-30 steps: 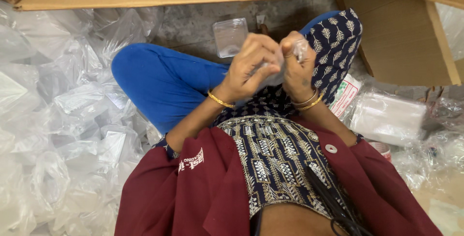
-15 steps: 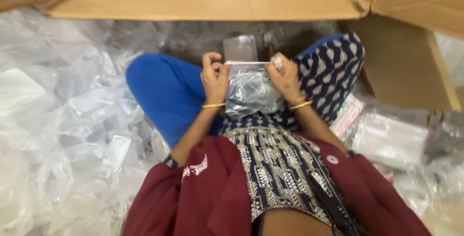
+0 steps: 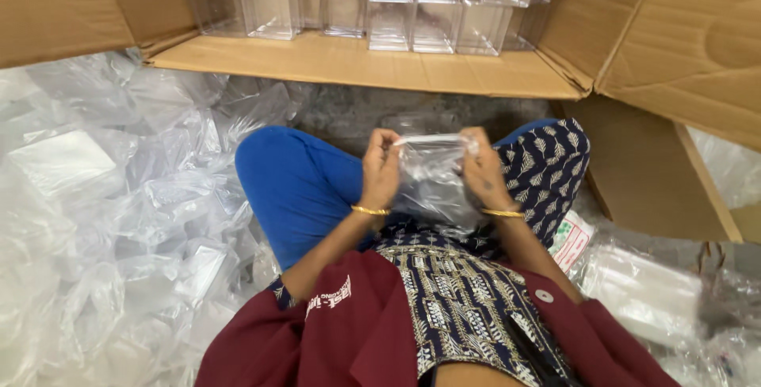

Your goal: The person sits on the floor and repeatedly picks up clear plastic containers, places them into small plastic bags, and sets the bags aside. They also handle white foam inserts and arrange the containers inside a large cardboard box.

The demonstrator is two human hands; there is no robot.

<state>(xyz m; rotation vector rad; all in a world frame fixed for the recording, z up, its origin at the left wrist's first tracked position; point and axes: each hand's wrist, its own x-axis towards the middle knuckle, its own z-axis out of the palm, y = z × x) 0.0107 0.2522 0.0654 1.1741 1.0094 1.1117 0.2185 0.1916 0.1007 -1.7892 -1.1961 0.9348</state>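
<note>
I sit cross-legged on the floor, and both hands hold one clear plastic bag (image 3: 432, 177) over my lap. My left hand (image 3: 380, 169) pinches the bag's top left corner. My right hand (image 3: 482, 169) grips the top right corner, so the upper edge is stretched taut between them. The bag hangs down in front of my patterned top, and I cannot tell whether anything is inside it. A gold bangle sits on each wrist.
An open cardboard box (image 3: 357, 62) lies ahead, filled with several clear plastic cases (image 3: 388, 3). A heap of crumpled clear plastic bags (image 3: 103, 213) covers the floor to the left. More packed bags (image 3: 642, 292) lie at the right, beside a brown cardboard flap (image 3: 658, 173).
My hands spread apart from a close huddle and pulled the bag's top edge wide. The view tilted up, so the box of clear cases now shows.
</note>
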